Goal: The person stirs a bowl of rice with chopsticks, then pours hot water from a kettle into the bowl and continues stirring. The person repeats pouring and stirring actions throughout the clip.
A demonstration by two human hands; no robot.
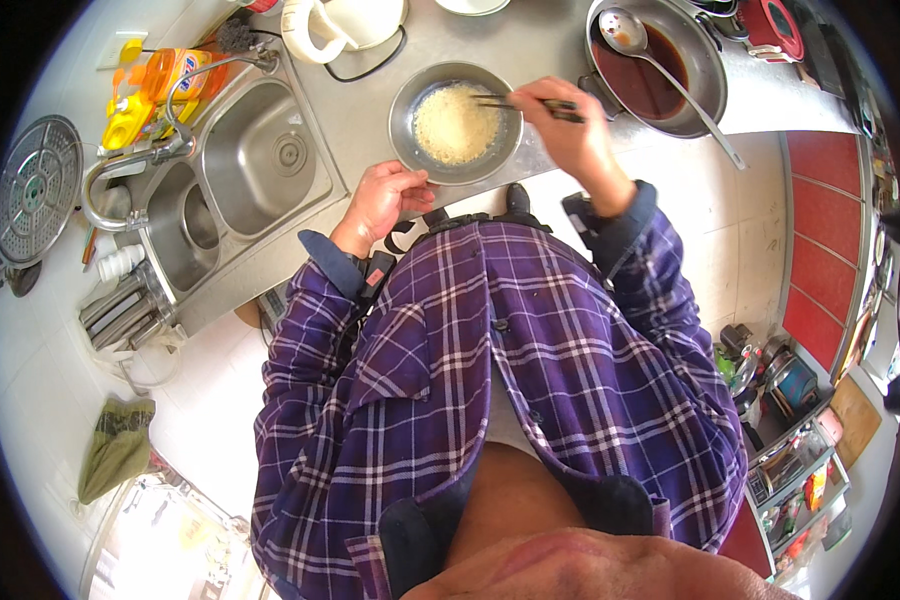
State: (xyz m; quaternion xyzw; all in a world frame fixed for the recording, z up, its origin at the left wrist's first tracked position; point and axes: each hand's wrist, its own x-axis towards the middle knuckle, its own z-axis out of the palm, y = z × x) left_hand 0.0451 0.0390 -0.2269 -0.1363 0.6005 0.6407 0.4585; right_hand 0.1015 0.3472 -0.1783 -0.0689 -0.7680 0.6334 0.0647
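Observation:
A round metal bowl [403, 135] stands on the steel counter near its front edge. In it lies a pale yellow, frothy mixture [454, 124]. My left hand [386, 199] holds the bowl's near left rim, thumb against the side and the other fingers curled below. Above the bowl's right side, my right hand [566, 135] grips dark chopsticks [495, 101], whose tips reach over the mixture. To the right is a wide metal pan [709, 90] with dark reddish-brown liquid [652, 94]. A metal ladle [682, 88] rests across that pan, its handle jutting past the near rim.
A double-basin sink [259, 150] with a curved faucet [97, 187] lies left. Behind it stand yellow and orange detergent bottles [176, 75]. A cream kettle [360, 22] with a black cord sits at the back. Red cabinets [825, 217] and a loaded shelf rack [795, 480] are right.

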